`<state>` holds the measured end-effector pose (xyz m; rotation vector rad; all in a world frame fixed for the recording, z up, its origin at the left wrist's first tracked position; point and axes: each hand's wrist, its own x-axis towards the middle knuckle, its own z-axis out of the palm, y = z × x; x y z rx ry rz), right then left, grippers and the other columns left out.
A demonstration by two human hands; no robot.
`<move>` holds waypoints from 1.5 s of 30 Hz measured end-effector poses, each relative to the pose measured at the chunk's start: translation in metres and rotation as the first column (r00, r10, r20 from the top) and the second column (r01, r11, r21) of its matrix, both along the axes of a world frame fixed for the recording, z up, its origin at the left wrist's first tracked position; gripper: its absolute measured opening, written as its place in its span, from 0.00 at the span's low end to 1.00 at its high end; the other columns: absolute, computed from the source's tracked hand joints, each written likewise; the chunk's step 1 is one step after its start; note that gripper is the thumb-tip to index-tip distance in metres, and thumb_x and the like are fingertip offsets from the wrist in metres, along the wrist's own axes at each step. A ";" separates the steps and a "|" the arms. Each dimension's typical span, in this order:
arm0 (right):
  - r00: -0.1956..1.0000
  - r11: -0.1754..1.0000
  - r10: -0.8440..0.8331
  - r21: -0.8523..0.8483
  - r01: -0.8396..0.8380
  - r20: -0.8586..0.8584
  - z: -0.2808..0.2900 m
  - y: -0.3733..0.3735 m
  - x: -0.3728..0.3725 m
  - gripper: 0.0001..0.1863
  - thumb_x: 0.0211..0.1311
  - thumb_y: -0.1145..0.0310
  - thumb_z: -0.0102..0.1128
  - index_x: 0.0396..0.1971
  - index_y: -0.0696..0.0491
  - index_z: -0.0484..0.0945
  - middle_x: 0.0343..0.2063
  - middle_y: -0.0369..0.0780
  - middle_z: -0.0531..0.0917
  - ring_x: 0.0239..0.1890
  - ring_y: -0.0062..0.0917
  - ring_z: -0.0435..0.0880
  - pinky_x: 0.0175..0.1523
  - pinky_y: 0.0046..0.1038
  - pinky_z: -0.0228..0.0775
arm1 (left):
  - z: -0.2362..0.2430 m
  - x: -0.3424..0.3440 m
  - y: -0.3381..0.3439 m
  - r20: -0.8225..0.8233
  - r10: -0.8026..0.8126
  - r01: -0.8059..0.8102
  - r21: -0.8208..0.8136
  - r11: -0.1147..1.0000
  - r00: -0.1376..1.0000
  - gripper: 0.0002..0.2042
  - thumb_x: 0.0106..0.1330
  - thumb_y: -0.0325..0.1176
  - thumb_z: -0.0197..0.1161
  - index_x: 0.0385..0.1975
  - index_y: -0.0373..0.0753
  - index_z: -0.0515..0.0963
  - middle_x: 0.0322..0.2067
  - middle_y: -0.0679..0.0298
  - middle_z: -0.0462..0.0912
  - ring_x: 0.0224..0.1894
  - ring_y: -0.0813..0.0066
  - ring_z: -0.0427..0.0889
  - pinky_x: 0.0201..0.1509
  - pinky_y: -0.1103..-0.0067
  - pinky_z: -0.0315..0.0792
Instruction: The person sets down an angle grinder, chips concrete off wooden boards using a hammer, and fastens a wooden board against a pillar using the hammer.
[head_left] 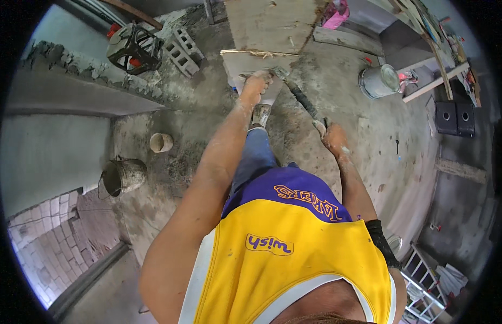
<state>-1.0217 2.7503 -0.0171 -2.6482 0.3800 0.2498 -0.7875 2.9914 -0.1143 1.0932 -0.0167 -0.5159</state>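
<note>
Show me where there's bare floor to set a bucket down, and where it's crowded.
Two floor patches look free: one between the right hand and the grey bucket at upper right, another between the small tub and the left forearm. It's crowded at upper left, with the black stool and hollow blocks, and at upper right around the boards.

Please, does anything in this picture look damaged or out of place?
Yes: the gray wall at left has a ragged, lumpy edge, unlike its smooth face. The pale panel by the left hand has a splintered-looking far edge.
</note>
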 end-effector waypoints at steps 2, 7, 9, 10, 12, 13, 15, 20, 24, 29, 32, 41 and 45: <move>1.000 1.000 -0.008 0.013 0.008 -0.007 0.002 -0.001 0.000 0.34 0.67 0.39 0.46 0.46 0.59 0.79 0.37 0.59 0.81 0.43 0.56 0.79 0.46 0.48 0.70 | 0.004 -0.003 -0.006 -0.044 0.002 0.000 0.030 1.000 0.999 0.09 0.62 0.29 0.57 0.41 0.40 0.78 0.29 0.67 0.82 0.21 0.85 0.69 0.21 0.86 0.57; 0.999 0.999 -0.053 0.007 0.053 -0.005 0.008 0.001 0.002 0.35 0.66 0.39 0.49 0.45 0.61 0.79 0.35 0.60 0.80 0.41 0.57 0.79 0.45 0.49 0.69 | 0.019 -0.005 -0.009 -0.068 -0.021 0.038 0.259 0.965 0.997 0.09 0.61 0.26 0.56 0.39 0.42 0.80 0.28 0.68 0.81 0.21 0.85 0.69 0.21 0.84 0.58; 0.999 0.999 -0.033 -0.017 0.032 -0.020 0.010 0.005 0.004 0.34 0.66 0.38 0.49 0.43 0.59 0.79 0.34 0.59 0.81 0.40 0.57 0.79 0.43 0.49 0.70 | 0.014 -0.004 -0.005 -0.049 0.057 -0.049 0.162 0.986 0.997 0.08 0.60 0.27 0.57 0.36 0.42 0.80 0.25 0.70 0.79 0.20 0.85 0.67 0.22 0.83 0.58; 0.998 0.998 -0.048 -0.045 0.046 -0.033 0.009 0.004 0.004 0.33 0.65 0.38 0.49 0.41 0.57 0.80 0.33 0.58 0.81 0.39 0.56 0.80 0.41 0.50 0.70 | 0.019 -0.007 -0.010 -0.056 0.053 -0.044 0.157 0.987 0.997 0.08 0.60 0.27 0.57 0.36 0.42 0.80 0.25 0.70 0.79 0.20 0.85 0.67 0.22 0.83 0.58; 0.998 0.997 -0.058 -0.054 0.056 -0.033 0.009 -0.001 0.002 0.32 0.65 0.38 0.50 0.40 0.58 0.80 0.32 0.58 0.81 0.38 0.56 0.80 0.40 0.49 0.70 | 0.044 -0.017 -0.023 -0.123 0.105 -0.095 0.086 0.992 0.987 0.07 0.58 0.28 0.57 0.33 0.41 0.80 0.21 0.72 0.76 0.19 0.84 0.65 0.20 0.81 0.55; 0.999 0.997 -0.048 -0.055 0.047 -0.025 0.011 0.000 0.003 0.32 0.65 0.39 0.50 0.38 0.58 0.80 0.31 0.58 0.81 0.37 0.56 0.80 0.40 0.49 0.70 | 0.041 -0.016 -0.018 -0.124 0.108 -0.099 0.082 0.992 0.986 0.07 0.58 0.28 0.57 0.33 0.41 0.80 0.21 0.72 0.76 0.19 0.84 0.65 0.20 0.81 0.55; 0.999 0.997 -0.030 -0.069 0.031 0.010 0.010 0.000 0.003 0.32 0.65 0.39 0.50 0.37 0.58 0.80 0.31 0.58 0.81 0.37 0.56 0.80 0.40 0.49 0.69 | 0.037 -0.016 -0.006 -0.074 0.027 -0.006 0.278 0.961 0.997 0.04 0.58 0.29 0.57 0.29 0.41 0.80 0.19 0.72 0.74 0.17 0.84 0.63 0.19 0.80 0.53; 1.000 0.995 -0.003 -0.099 0.006 0.031 0.011 0.001 0.006 0.31 0.66 0.40 0.50 0.35 0.59 0.79 0.29 0.57 0.81 0.36 0.56 0.80 0.39 0.49 0.69 | 0.019 -0.015 -0.004 -0.088 0.075 -0.035 0.391 0.920 0.993 0.05 0.58 0.30 0.59 0.31 0.40 0.81 0.20 0.72 0.75 0.18 0.83 0.64 0.18 0.80 0.54; 0.999 0.993 0.040 -0.109 -0.041 -0.004 0.017 0.006 0.012 0.32 0.67 0.39 0.48 0.36 0.59 0.79 0.29 0.57 0.81 0.36 0.55 0.80 0.41 0.49 0.70 | 0.004 -0.009 0.001 0.021 0.106 -0.107 0.125 0.986 0.994 0.09 0.60 0.32 0.61 0.38 0.39 0.82 0.23 0.70 0.80 0.21 0.84 0.68 0.19 0.81 0.56; 1.000 0.993 0.014 -0.119 -0.015 -0.008 0.019 0.000 0.006 0.33 0.67 0.38 0.46 0.38 0.58 0.80 0.32 0.57 0.82 0.38 0.54 0.81 0.42 0.48 0.70 | 0.066 -0.016 0.004 0.072 0.036 -0.049 0.187 0.981 0.997 0.09 0.60 0.30 0.61 0.39 0.37 0.81 0.25 0.69 0.81 0.22 0.85 0.70 0.20 0.85 0.58; 0.996 0.991 0.015 -0.133 -0.027 -0.088 0.023 0.001 0.010 0.32 0.67 0.39 0.46 0.42 0.57 0.80 0.33 0.57 0.82 0.39 0.55 0.81 0.43 0.49 0.71 | 0.074 -0.013 0.008 0.041 0.033 -0.042 0.221 0.974 0.999 0.09 0.60 0.28 0.62 0.39 0.36 0.81 0.26 0.69 0.81 0.22 0.86 0.70 0.21 0.87 0.58; 0.996 0.992 0.016 -0.124 -0.027 -0.089 0.014 -0.004 0.011 0.33 0.67 0.39 0.47 0.44 0.57 0.80 0.33 0.58 0.82 0.39 0.55 0.81 0.43 0.49 0.71 | 0.079 -0.006 0.011 0.004 -0.033 0.031 0.269 0.963 0.999 0.07 0.63 0.29 0.61 0.38 0.37 0.81 0.26 0.68 0.81 0.24 0.84 0.71 0.24 0.84 0.60; 0.999 0.994 0.034 -0.103 -0.038 -0.041 0.015 -0.003 0.013 0.33 0.67 0.39 0.46 0.43 0.58 0.80 0.31 0.57 0.82 0.38 0.55 0.81 0.42 0.49 0.71 | 0.077 -0.004 0.011 0.010 -0.038 0.035 0.190 0.981 0.999 0.06 0.64 0.28 0.59 0.36 0.39 0.82 0.26 0.68 0.81 0.24 0.83 0.72 0.25 0.83 0.61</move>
